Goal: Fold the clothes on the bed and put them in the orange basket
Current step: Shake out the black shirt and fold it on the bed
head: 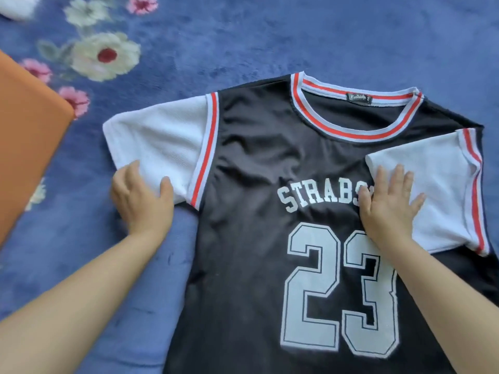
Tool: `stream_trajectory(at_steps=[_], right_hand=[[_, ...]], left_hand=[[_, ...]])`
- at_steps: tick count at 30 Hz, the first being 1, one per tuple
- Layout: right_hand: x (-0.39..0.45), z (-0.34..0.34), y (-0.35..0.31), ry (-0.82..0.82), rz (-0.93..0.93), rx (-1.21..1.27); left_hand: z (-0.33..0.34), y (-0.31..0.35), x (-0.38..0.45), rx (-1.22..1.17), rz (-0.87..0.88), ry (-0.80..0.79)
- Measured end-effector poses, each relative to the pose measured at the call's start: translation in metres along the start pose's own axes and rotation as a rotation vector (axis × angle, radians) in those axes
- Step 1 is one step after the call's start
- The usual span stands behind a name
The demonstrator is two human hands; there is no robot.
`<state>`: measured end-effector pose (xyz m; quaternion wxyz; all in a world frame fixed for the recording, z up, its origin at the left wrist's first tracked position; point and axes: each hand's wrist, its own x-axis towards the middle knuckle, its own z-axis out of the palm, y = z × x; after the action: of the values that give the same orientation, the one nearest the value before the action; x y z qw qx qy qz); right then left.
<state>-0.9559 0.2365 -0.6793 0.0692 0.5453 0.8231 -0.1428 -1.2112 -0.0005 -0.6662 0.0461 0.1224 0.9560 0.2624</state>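
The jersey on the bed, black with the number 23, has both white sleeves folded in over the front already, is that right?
Not quite. On the jersey, only the sleeve under the right hand is folded over the front. The sleeve the left hand grips lies spread out on the blanket. The head view shows this.

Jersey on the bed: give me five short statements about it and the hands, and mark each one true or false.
1. The jersey lies front up, showing the number 23. True.
2. Both white sleeves are folded in over the chest. False: only the right sleeve is; the left sleeve lies spread outward.
3. The right hand lies flat on the folded sleeve. True.
4. The left hand rests on the collar. False: it holds the left sleeve's lower edge.
5. The jersey is in the orange basket. False: it lies on the blue blanket.
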Motion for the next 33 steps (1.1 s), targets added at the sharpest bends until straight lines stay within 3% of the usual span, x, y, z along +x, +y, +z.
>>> stream_trajectory(at_steps=[2,4,6,10,12,15,18,21,23,25,27,29,33], right_hand=[[-0.004,0.001,-0.03,0.042,-0.146,0.006],[-0.008,0.006,-0.067,0.075,-0.34,-0.006],[-0.011,0.014,-0.099,0.038,-0.435,-0.005],[-0.019,0.04,-0.131,-0.092,-0.471,-0.09],[-0.018,0.047,-0.133,-0.114,-0.447,-0.116],[-0.017,0.042,-0.131,-0.187,-0.442,-0.119],[-0.006,0.019,-0.124,-0.335,-0.371,0.332],[0.015,-0.006,-0.105,-0.267,-0.015,0.968],[0.023,-0.026,-0.09,-0.259,0.266,1.254],[0.023,-0.039,-0.079,-0.292,0.304,1.254],[0.018,-0.045,-0.078,-0.319,0.231,1.125],[0.013,-0.042,-0.083,-0.308,0.088,0.9],[0.017,-0.032,-0.107,-0.235,-0.152,0.502]], left_hand=[[-0.007,-0.005,0.004,-0.047,-0.338,0.027],[-0.01,-0.007,0.018,-0.111,-0.512,0.004],[-0.009,-0.014,0.036,-0.228,-0.57,-0.068],[-0.018,-0.008,0.063,-0.809,-0.604,-0.288],[-0.027,0.002,0.07,-0.957,-0.564,-0.363],[-0.037,0.024,0.074,-0.973,-0.287,-0.447],[-0.046,0.069,0.053,-0.893,0.129,-0.692],[-0.029,0.103,0.021,-0.38,0.582,-1.027],[-0.014,0.103,0.01,-0.057,0.691,-1.146],[-0.012,0.091,0.005,-0.038,0.69,-1.076],[-0.009,0.07,0.006,-0.211,0.791,-0.722],[-0.001,0.043,0.008,-0.207,0.985,-0.392],[0.01,0.001,0.0,0.04,1.038,-0.285]])
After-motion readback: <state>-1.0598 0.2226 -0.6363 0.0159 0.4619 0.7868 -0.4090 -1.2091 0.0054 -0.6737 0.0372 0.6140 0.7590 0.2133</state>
